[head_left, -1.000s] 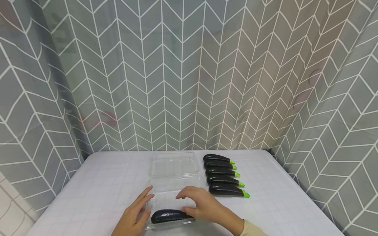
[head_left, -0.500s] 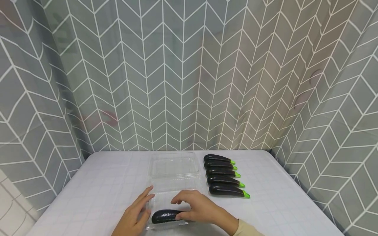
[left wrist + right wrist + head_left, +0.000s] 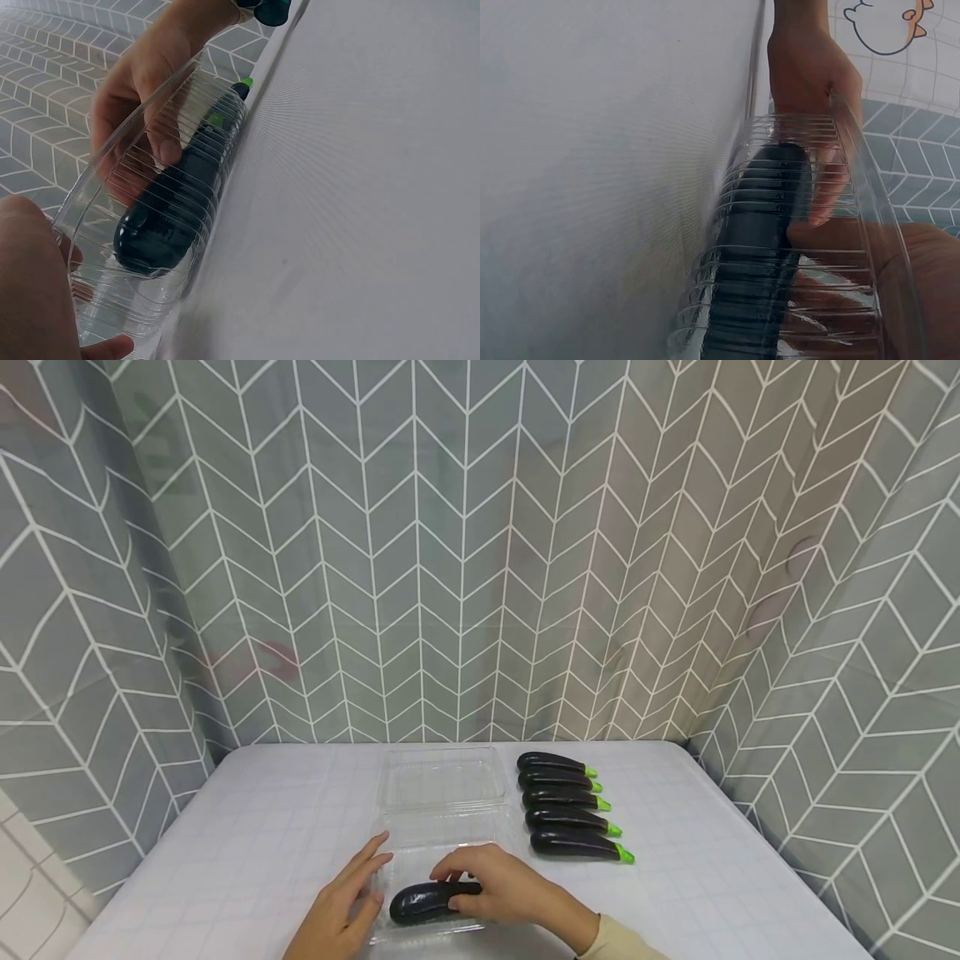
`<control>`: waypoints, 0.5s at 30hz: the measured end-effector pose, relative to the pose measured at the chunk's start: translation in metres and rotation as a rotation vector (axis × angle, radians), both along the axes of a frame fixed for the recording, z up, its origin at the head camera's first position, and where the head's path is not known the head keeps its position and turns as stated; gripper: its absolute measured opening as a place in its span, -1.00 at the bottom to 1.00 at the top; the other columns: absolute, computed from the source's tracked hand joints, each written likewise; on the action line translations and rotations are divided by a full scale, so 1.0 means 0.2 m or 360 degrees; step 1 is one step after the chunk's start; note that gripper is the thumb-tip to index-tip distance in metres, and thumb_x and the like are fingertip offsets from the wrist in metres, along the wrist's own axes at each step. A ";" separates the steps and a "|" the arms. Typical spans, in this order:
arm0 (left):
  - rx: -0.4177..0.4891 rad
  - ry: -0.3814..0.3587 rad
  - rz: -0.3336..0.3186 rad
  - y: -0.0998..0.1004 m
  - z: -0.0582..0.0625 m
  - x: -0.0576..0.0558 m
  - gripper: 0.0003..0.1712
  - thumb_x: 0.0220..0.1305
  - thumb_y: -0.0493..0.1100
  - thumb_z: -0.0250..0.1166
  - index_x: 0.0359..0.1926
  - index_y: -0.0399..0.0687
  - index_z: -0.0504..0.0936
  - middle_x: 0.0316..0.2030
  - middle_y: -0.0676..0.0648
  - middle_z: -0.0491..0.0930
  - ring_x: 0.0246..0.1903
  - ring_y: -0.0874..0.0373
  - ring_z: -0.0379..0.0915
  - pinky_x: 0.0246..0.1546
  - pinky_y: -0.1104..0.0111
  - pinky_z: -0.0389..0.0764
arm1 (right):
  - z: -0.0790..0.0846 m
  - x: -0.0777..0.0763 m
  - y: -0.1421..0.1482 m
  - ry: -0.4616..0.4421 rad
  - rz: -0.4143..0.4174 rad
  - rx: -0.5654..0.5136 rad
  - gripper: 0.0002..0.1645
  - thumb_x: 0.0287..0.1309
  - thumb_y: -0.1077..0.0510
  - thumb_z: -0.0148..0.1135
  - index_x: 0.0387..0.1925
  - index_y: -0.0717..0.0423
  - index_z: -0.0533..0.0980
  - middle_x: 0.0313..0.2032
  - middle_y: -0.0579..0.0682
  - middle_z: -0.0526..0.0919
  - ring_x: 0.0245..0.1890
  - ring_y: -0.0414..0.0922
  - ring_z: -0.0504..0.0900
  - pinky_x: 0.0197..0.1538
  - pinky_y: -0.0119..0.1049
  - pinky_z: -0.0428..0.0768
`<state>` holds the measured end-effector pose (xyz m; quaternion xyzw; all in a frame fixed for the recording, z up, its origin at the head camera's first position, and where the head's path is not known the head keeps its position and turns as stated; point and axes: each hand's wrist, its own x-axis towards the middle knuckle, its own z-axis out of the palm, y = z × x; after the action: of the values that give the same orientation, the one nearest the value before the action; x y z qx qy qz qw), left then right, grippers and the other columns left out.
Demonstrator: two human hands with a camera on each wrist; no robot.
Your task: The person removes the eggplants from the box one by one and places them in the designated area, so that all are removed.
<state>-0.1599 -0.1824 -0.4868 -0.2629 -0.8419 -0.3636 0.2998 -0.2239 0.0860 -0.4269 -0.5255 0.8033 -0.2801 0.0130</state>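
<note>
In the head view, a dark glossy eggplant (image 3: 423, 902) lies inside the front half of a clear plastic clamshell container (image 3: 420, 935), near its front wall. My right hand (image 3: 498, 885) grips it from above around its stem half, hiding that end; the green stem (image 3: 216, 118) shows through the ribbed plastic in the left wrist view. In the head view my left hand (image 3: 337, 902) rests at the container's left end, fingers and thumb loosely extended and spread along it. The right wrist view shows the eggplant (image 3: 754, 225) through the container's side, with my right thumb against it.
The container's other half, a clear lid (image 3: 442, 777), lies folded back behind. To the right, several eggplants (image 3: 573, 843) lie in a row, green stems pointing right. A white cloth covers the table (image 3: 262, 827); patterned grey curtains (image 3: 450, 568) stand behind and beside it.
My right hand has moved left along the eggplant and taken hold of it. The eggplant has shifted slightly back from the front wall, its stem end turned farther back. My left hand stays put.
</note>
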 end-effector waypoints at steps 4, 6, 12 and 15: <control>0.0005 -0.0006 -0.0004 0.00 0.00 0.00 -0.44 0.19 -0.46 0.36 0.25 -0.27 0.60 0.43 -0.15 0.43 0.20 -0.04 0.56 -0.16 0.27 0.71 | 0.00 0.00 0.00 0.0003 -0.0021 0.0027 -0.61 0.20 0.29 0.48 0.07 0.03 0.69 -0.02 -0.20 0.73 0.00 -0.37 0.63 0.07 -0.43 0.57; 0.0008 -0.0017 -0.0005 0.00 -0.01 0.00 -0.44 0.20 -0.46 0.36 0.26 -0.27 0.60 0.42 -0.15 0.43 0.20 -0.05 0.55 -0.16 0.27 0.71 | 0.00 0.00 0.00 0.0013 -0.0030 0.0051 -0.60 0.20 0.27 0.49 0.08 0.03 0.69 -0.01 -0.20 0.73 0.02 -0.36 0.63 0.09 -0.45 0.55; 0.0011 -0.0015 -0.0011 0.00 -0.01 -0.01 -0.45 0.20 -0.46 0.36 0.25 -0.28 0.60 0.44 -0.11 0.42 0.20 -0.04 0.56 -0.16 0.26 0.72 | 0.00 0.00 0.00 -0.0018 -0.0044 0.0111 -0.56 0.21 0.25 0.48 0.14 0.06 0.67 0.02 -0.20 0.73 0.01 -0.37 0.63 0.09 -0.47 0.55; 0.0009 -0.0002 -0.0008 0.00 -0.01 -0.01 -0.45 0.20 -0.45 0.36 0.25 -0.26 0.60 0.44 -0.10 0.42 0.19 -0.02 0.56 -0.17 0.28 0.71 | 0.00 -0.01 0.00 -0.0043 -0.0062 0.0123 -0.54 0.22 0.23 0.48 0.15 0.07 0.65 -0.04 -0.20 0.75 -0.05 -0.39 0.63 0.03 -0.48 0.56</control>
<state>-0.1610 -0.1832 -0.4889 -0.2640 -0.8404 -0.3669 0.2991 -0.2256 0.0868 -0.4273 -0.5049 0.8233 -0.2562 0.0388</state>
